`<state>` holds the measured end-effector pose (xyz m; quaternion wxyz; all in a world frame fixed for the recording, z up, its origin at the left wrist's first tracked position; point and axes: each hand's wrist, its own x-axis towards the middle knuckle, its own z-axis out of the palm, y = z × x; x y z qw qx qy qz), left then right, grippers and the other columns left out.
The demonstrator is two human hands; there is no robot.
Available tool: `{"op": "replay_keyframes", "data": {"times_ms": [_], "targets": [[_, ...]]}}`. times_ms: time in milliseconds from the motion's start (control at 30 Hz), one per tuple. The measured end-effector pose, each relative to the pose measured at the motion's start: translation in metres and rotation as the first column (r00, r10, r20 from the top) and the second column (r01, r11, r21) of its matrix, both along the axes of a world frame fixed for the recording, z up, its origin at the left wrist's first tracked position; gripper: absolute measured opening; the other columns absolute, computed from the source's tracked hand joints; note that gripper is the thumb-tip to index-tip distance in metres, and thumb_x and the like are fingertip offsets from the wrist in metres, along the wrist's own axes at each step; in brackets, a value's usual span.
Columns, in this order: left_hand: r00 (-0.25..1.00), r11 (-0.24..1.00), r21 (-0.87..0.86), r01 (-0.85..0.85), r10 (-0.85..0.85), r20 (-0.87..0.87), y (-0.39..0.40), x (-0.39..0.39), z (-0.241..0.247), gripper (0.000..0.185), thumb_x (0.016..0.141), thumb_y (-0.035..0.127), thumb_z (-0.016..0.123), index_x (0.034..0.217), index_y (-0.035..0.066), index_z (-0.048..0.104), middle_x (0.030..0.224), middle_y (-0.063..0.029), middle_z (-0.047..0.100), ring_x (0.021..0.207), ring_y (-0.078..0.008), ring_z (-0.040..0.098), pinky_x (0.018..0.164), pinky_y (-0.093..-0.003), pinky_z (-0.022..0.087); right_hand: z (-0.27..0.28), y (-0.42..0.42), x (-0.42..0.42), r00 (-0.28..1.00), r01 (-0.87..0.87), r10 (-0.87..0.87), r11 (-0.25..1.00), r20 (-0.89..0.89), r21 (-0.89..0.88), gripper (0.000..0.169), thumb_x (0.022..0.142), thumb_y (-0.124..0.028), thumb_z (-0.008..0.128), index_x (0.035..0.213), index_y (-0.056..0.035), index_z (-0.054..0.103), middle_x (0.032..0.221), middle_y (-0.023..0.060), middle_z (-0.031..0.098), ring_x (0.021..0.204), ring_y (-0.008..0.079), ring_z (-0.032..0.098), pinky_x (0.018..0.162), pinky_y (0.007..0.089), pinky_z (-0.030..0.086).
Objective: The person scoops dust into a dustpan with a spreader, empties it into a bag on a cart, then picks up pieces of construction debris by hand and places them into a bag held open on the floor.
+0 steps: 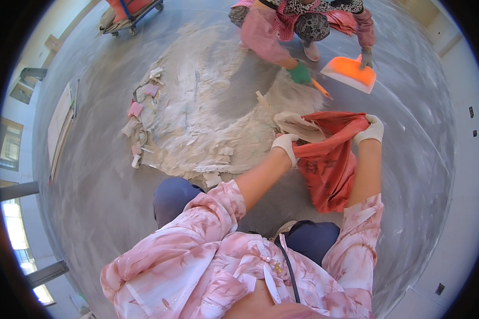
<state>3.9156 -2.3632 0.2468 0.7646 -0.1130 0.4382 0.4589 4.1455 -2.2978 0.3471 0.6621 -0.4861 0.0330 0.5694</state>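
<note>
A red woven sack (329, 175) hangs between my gloved hands, its mouth spread and some dark writing on its side. My left hand (286, 144), in a white glove, grips the near left part of the rim. On the far right of the rim, my right hand (370, 129) holds the folded edge, also in a white glove. A pale crumpled sheet or bag (301, 125) shows at the sack's mouth; what lies deeper inside is hidden. Just left of the sack spreads a heap of pale powdery debris (195, 123) on the grey floor.
Across from me a crouching person's green-gloved hand (300, 73) holds an orange-handled tool (321, 88); their other hand grips an orange dustpan (353, 73). Pink foam-like scraps (135, 109) edge the debris. A blue-framed cart (133, 18) stands far left. Boards (62, 131) lie by the left wall.
</note>
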Motion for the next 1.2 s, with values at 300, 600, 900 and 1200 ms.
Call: {"op": "replay_keyframes", "data": {"times_ms": [300,600,900,1200], "targets": [[0.997,0.999,-0.035,-0.035,0.032,-0.069,0.001,0.001,0.005,0.012,0.083,0.006,0.058,0.091,0.014,0.053,0.078,-0.0026,0.057,0.069,-0.0197,0.054,0.064,-0.0392,0.046,0.000,-0.001,-0.001,0.999,-0.004,0.004,1.000,-0.034,0.001,0.014,0.076,-0.009,0.049,0.087,-0.0012,0.055,0.097,0.0124,0.061,0.090,0.0297,0.057,0.087,0.0423,0.046],[0.999,0.998,-0.048,-0.027,0.026,-0.023,0.000,0.003,0.004,0.014,0.082,0.006,0.059,0.094,0.013,0.054,0.084,-0.0026,0.061,0.073,-0.0214,0.058,0.070,-0.0396,0.048,0.006,-0.005,-0.006,0.999,0.007,-0.004,0.999,0.044,-0.051,0.013,0.078,-0.010,0.050,0.086,-0.0016,0.056,0.094,0.0118,0.061,0.086,0.0283,0.057,0.084,0.0419,0.047],[0.996,0.997,-0.050,0.056,-0.059,-0.068,-0.011,0.015,0.018,0.017,0.079,0.009,0.062,0.094,0.009,0.055,0.086,-0.0065,0.062,0.078,-0.0249,0.060,0.073,-0.0403,0.048,0.007,-0.018,0.004,0.997,-0.021,0.019,1.000,0.076,0.018,0.009,0.073,-0.007,0.049,0.077,-0.0015,0.055,0.085,0.0106,0.059,0.079,0.0269,0.057,0.076,0.0386,0.050],[0.942,0.984,-0.014,0.180,-0.176,-0.287,-0.021,0.028,0.022,0.034,0.071,0.013,0.064,0.100,-0.001,0.056,0.098,-0.0167,0.061,0.086,-0.0262,0.057,0.078,-0.0394,0.045,0.008,-0.023,0.010,0.995,-0.022,0.028,0.998,0.091,-0.063,0.015,0.075,-0.010,0.049,0.085,-0.0013,0.056,0.093,0.0129,0.062,0.086,0.0318,0.059,0.082,0.0459,0.049]]}}
